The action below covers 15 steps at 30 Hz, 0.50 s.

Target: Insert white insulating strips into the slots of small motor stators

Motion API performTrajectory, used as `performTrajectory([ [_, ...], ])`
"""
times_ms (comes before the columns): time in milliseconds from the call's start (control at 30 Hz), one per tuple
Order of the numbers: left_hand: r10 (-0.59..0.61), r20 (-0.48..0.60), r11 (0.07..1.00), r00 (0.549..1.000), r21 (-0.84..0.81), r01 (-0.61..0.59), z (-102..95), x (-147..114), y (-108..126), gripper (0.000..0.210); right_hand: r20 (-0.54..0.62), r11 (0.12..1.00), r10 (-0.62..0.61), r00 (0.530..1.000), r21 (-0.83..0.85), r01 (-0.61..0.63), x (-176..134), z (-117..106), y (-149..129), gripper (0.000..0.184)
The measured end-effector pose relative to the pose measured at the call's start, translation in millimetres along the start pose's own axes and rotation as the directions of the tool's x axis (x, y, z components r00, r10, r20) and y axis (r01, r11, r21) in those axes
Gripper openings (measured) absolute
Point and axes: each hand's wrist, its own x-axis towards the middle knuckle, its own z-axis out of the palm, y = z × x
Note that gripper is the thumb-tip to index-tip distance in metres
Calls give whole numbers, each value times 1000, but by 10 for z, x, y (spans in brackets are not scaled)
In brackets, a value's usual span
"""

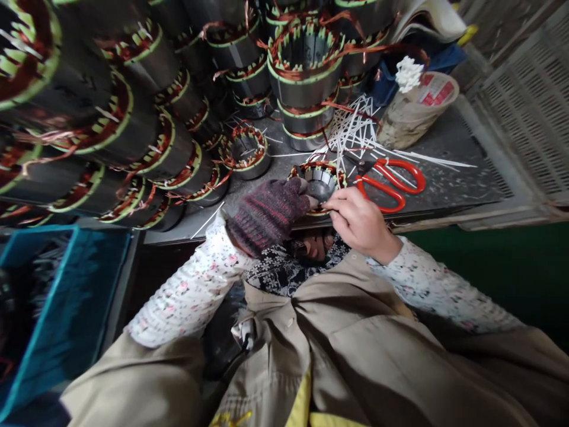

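Note:
A motor stator (318,181) with copper windings and a pale green rim lies near the front edge of the bench. My left hand (273,210), in a dark knitted fingerless glove, grips its left side with the fingers curled over the rim. At the near rim, the bare fingertips of my right hand (358,219) are pinched together; whatever is between them is too small to make out. Orange-handled scissors (389,184) lie just right of the stator. Behind it spreads a loose pile of thin white strips (355,127).
Stacked stators (306,71) fill the back and left of the bench, with a single stator (244,151) beside them. A tape-wrapped container (413,112) stands at the back right. Below left is a blue crate (84,296); a grey perforated crate (533,101) is at right.

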Motion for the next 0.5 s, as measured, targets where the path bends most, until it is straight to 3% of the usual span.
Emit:
performTrajectory([
  [67, 87, 35, 996, 996, -11, -87, -68, 43, 21, 18, -31, 999, -27, 999, 46, 28, 69, -34, 14, 17],
  [133, 150, -17, 988, 988, -38, -151, -135, 58, 15, 15, -177, 999, -5, 984, 50, 14, 177, -123, 155, 9],
  [200, 218, -77, 972, 973, -70, -223, -175, 51, -30, 17, -410, 996, 73, 909, -21, -90, 331, -257, 454, 12],
  [267, 293, -68, 952, 954, -72, -298, -177, 44, -109, 21, -590, 958, 154, 792, -107, -266, 524, -408, 854, 15],
  [367, 389, -28, 920, 921, -35, -390, -125, 61, -233, 19, -598, 836, 313, 738, -195, -513, 818, -595, 1388, 20],
  [433, 402, -43, 915, 915, -9, -403, -78, 75, -255, 14, -533, 756, 416, 737, -248, -606, 954, -673, 1562, 18],
  [500, 371, -66, 928, 926, 55, -368, -31, 67, -190, 13, -453, 734, 455, 767, -298, -611, 1008, -718, 1576, 13],
])
